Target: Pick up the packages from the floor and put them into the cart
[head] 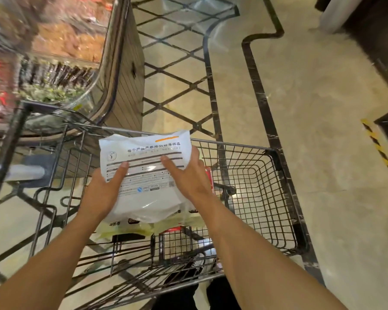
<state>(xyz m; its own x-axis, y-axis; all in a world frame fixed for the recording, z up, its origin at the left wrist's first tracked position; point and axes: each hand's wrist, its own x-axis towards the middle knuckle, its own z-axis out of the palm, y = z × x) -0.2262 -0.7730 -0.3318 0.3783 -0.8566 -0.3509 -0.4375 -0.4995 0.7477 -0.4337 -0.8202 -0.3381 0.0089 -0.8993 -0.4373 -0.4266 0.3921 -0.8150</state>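
1. White package (143,162): flat plastic pouch with printed text, bar lines and an orange stripe near its far edge. It is held over the near-left part of the cart's basket, above the other goods and clear of the floor. Its lower end is glossy, slack film that sags.

2. Left hand (103,189): closed on the package's left edge, thumb lying over the printed face and fingers under it, out of sight.

3. Right hand (186,173): closed on the package's right edge, thumb across the face and fingers curled round the far side.

4. Cart (285,198): black wire basket, its right half bare mesh. The folding seat section lies at the near edge.

5. Yellow-green packages (126,229): already in the basket, directly under the white one near the basket's near-left corner. Whether the white pouch touches them cannot be told.

6. Red item (210,177): partly hidden behind the right hand, inside the basket; what it is cannot be told.

7. Floor (311,108): polished tile with dark inlaid lines. No further packages show on it in this view.

8. Display case (54,63): glass-fronted, beyond the cart's far-left corner; contents blurred.

9. Handling judgement: the pouch looks light to moderate, soft and pliable, with slick film likely to slip. Holding both side edges, as here, suits it. Lower it flat rather than drop it, since the contents are unknown.
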